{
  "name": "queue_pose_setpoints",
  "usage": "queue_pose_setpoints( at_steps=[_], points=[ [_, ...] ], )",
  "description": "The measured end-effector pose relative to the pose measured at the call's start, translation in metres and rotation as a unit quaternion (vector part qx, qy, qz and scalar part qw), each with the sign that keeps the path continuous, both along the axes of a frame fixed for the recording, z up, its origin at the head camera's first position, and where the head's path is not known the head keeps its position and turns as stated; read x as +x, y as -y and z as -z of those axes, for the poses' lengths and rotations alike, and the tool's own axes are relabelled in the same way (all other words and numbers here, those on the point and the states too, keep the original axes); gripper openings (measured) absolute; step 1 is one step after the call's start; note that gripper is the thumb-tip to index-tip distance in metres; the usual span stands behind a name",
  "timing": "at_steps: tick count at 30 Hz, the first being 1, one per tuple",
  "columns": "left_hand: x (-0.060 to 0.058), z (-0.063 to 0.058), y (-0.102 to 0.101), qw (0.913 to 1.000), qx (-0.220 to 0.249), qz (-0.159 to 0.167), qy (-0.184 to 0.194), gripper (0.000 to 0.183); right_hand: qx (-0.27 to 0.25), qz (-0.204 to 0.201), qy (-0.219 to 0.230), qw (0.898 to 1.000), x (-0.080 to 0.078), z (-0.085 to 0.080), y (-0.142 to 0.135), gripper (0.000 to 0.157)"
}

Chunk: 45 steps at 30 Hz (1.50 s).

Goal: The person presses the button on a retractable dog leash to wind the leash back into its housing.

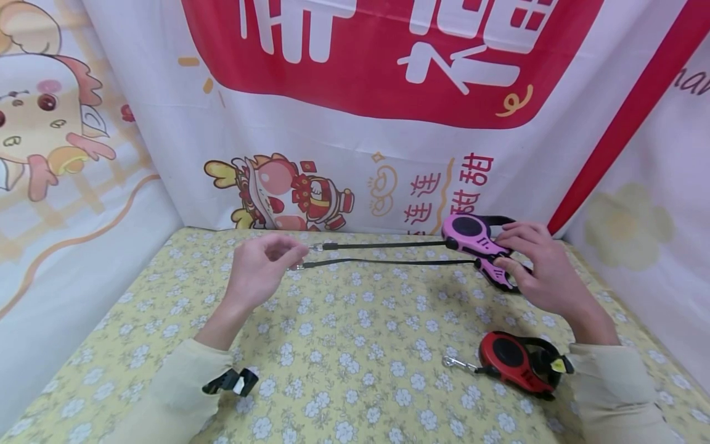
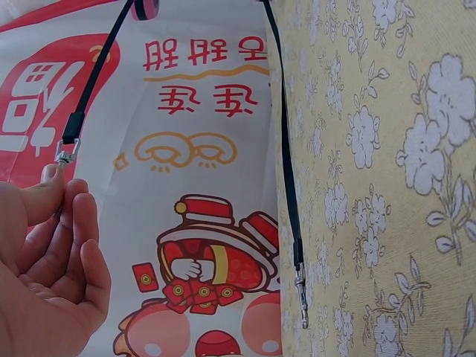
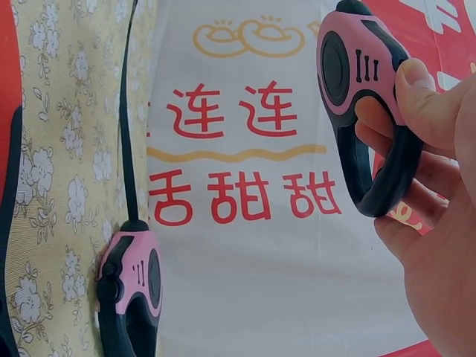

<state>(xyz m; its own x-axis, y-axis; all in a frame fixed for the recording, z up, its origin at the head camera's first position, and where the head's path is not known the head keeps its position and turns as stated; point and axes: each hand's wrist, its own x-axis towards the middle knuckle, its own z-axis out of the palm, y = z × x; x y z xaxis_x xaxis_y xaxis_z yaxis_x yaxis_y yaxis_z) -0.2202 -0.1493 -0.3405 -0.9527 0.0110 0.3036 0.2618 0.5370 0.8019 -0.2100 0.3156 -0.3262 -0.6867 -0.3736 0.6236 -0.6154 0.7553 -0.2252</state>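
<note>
My right hand (image 1: 535,268) grips a pink and black retractable dog leash (image 3: 364,63) by its loop handle, held up off the table. A black strap (image 1: 388,245) runs from it leftward, drawn out straight. At its other end my left hand (image 1: 262,269) pinches the metal clip (image 2: 65,155) between thumb and fingertips. Below, a second pink retractable leash (image 3: 134,271) lies on the table, partly behind the right hand in the head view. Its strap (image 2: 285,141) is also drawn out, with its metal clip (image 2: 300,286) lying on the cloth.
A red and black retractable leash (image 1: 505,357) lies at the front right, near the right sleeve, its metal clip (image 1: 459,364) pointing left. Yellow flowered cloth (image 1: 333,345) covers the table. Printed fabric (image 1: 333,142) hangs behind and on both sides.
</note>
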Motion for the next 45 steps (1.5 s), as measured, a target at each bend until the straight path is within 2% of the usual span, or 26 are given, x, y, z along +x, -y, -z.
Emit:
queue_pose_setpoints(
  at_steps=[20, 45],
  points=[
    [0.001, -0.001, -0.002, 0.9999, 0.003, 0.005, 0.013, 0.025, 0.004, -0.017, -0.016, 1.0, -0.001, 0.0, 0.006, 0.029],
    [0.006, -0.002, -0.006, 0.9999, -0.005, 0.015, -0.007, 0.016, 0.011, -0.02, -0.013, 1.0, -0.001, 0.002, 0.012, 0.029]
  ],
)
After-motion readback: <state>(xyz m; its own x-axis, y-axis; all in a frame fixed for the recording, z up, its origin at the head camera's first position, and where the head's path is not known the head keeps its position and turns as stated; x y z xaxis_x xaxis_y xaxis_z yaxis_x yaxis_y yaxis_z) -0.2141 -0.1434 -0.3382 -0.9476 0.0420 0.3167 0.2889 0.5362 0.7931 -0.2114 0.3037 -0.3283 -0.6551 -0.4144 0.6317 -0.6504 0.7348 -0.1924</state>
